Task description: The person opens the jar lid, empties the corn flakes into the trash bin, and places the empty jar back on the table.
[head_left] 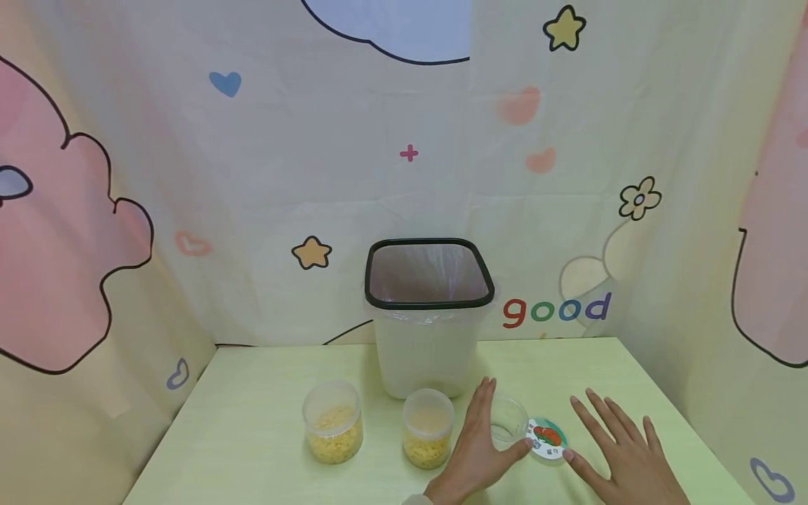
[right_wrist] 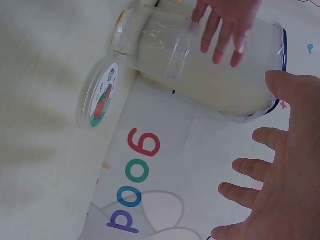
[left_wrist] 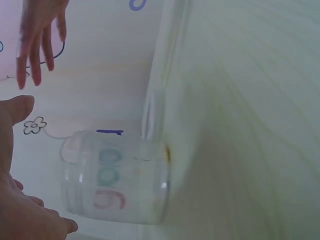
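Note:
My left hand (head_left: 472, 449), fingers extended and thumb spread, hovers just left of a clear plastic jar (head_left: 508, 419). In the left wrist view the jar (left_wrist: 117, 177) looks see-through, with no lid on it. Beside it lies a round lid (head_left: 547, 440) with a red picture and a green edge. In the right wrist view the lid (right_wrist: 102, 95) rests flat on the table near the jar (right_wrist: 155, 42). My right hand (head_left: 625, 452), fingers spread, is held to the right of the lid and grips nothing.
Two clear jars with yellow bits inside, a wider one (head_left: 334, 423) and a narrower one (head_left: 428, 429), stand left of my left hand. Behind them is a whitish bin (head_left: 429, 351) with a black rim and a plastic liner. A printed curtain (head_left: 284, 140) hangs behind the table (head_left: 252, 393).

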A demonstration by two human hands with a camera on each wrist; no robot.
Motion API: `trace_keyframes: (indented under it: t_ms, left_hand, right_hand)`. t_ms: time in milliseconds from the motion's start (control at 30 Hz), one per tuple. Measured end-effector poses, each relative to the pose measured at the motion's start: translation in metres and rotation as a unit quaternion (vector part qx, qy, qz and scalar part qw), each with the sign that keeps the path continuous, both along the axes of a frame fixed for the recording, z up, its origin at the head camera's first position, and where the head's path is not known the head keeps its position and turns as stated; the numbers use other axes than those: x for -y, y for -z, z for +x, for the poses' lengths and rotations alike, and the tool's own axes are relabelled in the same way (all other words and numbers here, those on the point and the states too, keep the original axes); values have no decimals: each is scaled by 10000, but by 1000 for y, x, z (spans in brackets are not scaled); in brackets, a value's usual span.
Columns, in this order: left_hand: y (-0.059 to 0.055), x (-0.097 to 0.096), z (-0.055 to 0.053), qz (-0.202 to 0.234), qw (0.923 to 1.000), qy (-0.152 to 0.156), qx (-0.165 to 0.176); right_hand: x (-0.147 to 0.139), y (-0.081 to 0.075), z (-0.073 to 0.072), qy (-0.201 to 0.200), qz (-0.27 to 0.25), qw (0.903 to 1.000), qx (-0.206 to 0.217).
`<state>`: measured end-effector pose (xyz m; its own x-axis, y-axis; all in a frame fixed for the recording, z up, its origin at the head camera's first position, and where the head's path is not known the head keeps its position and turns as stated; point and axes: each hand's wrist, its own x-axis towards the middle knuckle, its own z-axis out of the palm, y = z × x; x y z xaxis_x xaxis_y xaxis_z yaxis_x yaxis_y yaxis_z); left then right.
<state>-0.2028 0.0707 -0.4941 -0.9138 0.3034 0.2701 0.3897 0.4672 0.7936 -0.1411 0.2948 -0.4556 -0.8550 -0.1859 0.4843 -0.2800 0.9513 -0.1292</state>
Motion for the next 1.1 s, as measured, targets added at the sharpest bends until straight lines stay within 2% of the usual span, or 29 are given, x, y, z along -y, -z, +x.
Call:
trace_keyframes:
  t_ms: [200, 367, 567, 700, 900, 1100]
  left_hand:
    - [-16, 2, 6, 104, 9998, 137, -34]
    - [-26, 7, 10, -36, 9996, 155, -213]
    - [-32, 13, 12, -141, 9990, 169, -383]
    - [-36, 18, 13, -254, 9970, 153, -714]
    - [-43, 27, 16, -698, 9871, 14, -1441]
    - [-44, 38, 16, -1316, 9685, -177, -2105]
  right_hand:
    - [-1, -1, 0, -119, -13, 9997, -196]
    - [1, -2, 0, -147, 17, 9997, -184]
    - [3, -4, 0, -270, 65, 9991, -317]
    - [6, -7, -1, -276, 114, 9991, -286]
    - [11, -9, -3, -393, 121, 9987, -311]
    - [16, -12, -4, -421, 120, 9989, -168]
